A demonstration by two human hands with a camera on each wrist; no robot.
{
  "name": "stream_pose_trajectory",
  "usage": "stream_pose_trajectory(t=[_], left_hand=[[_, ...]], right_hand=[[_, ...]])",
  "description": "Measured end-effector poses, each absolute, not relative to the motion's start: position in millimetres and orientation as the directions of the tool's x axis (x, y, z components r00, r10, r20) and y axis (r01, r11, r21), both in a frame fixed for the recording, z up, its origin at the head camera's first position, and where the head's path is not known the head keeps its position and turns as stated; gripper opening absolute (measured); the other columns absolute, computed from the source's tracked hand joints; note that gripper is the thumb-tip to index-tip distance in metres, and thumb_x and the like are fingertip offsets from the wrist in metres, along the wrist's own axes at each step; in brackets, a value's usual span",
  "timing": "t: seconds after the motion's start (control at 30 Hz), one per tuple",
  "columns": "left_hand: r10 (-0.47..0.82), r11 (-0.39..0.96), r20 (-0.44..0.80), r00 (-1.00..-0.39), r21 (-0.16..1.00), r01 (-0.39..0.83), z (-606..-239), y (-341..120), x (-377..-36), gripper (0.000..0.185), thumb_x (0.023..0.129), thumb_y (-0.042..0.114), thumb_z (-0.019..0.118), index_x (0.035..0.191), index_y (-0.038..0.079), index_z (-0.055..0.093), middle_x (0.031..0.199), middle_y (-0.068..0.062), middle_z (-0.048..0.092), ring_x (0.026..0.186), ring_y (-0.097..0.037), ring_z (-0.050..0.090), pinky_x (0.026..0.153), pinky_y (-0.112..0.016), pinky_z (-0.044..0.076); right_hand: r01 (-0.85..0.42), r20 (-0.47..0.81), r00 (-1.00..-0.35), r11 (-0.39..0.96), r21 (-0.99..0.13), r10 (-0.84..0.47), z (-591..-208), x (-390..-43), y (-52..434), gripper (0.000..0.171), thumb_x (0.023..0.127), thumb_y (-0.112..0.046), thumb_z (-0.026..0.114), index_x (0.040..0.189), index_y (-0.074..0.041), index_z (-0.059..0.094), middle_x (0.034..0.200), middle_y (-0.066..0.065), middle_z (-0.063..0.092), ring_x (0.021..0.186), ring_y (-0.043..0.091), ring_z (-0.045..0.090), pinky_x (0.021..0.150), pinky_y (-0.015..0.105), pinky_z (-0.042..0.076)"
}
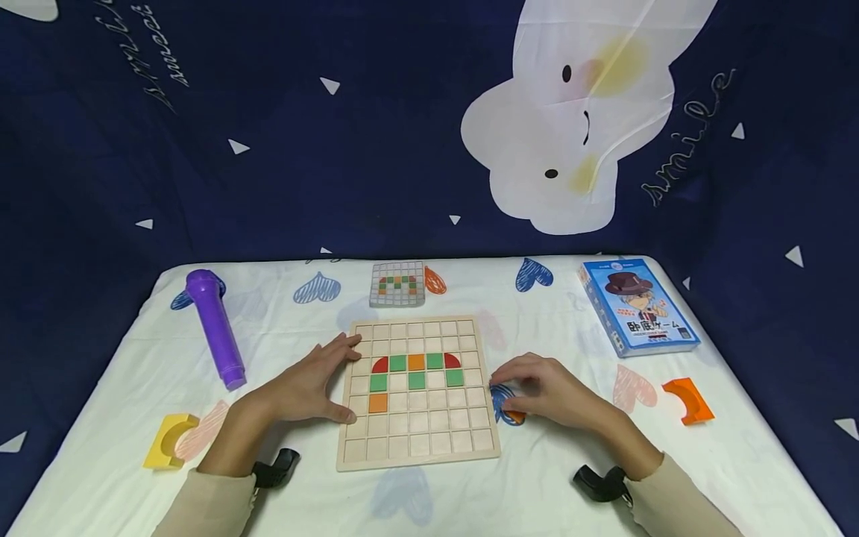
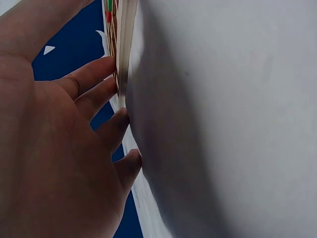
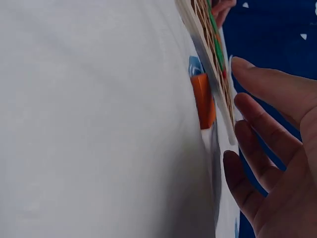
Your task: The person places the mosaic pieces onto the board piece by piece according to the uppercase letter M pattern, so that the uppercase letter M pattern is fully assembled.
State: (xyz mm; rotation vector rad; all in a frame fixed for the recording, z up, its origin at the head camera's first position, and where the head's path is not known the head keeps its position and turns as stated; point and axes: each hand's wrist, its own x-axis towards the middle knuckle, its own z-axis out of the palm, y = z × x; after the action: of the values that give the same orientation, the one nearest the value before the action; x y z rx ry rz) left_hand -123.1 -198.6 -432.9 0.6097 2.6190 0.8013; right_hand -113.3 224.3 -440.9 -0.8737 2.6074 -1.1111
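A wooden grid board [image 1: 409, 445] lies flat on the cloth, bearing red rounded-corner tiles, green square tiles [image 1: 417, 380] and orange square tiles [image 1: 378, 403]. My left hand [image 1: 307, 384] rests along the board's left edge, thumb and fingers spread, as the left wrist view also shows. Beside the right edge is my right hand [image 1: 546, 384], its fingers loosely bent and apart. A small orange block [image 3: 203, 101] lies on the cloth by that edge, partly covered by the right hand in the head view. No object shows between the right fingers.
Behind the board stands a small pattern card [image 1: 397, 285]. To the left lie a purple microphone-shaped object [image 1: 216, 328] and a yellow arch block [image 1: 168, 441]. On the right are a blue game box [image 1: 640, 307] and an orange arch block [image 1: 691, 401].
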Motion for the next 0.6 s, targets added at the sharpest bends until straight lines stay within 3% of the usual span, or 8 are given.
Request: stream_pose_trajectory(t=[0.6], left_hand=[[0.486, 0.745, -0.181, -0.855, 0.597, 0.298, -433.3, -198.2, -122.2, 0.088, 0.065, 0.041, 0.092, 0.138, 0.01, 0.052, 0.169, -0.009, 0.031, 0.16, -0.039, 0.016, 0.13, -0.065, 0.012]], right_hand=[[-0.411, 0.036, -0.824, 0.553, -0.725, -0.565, -449.7, -97.7, 243.3, 0.038, 0.08, -0.026, 0.086, 0.117, -0.025, 0.076, 0.119, -0.01, 0.075, 0.114, 0.003, 0.063, 0.101, 0.018, 0.051]])
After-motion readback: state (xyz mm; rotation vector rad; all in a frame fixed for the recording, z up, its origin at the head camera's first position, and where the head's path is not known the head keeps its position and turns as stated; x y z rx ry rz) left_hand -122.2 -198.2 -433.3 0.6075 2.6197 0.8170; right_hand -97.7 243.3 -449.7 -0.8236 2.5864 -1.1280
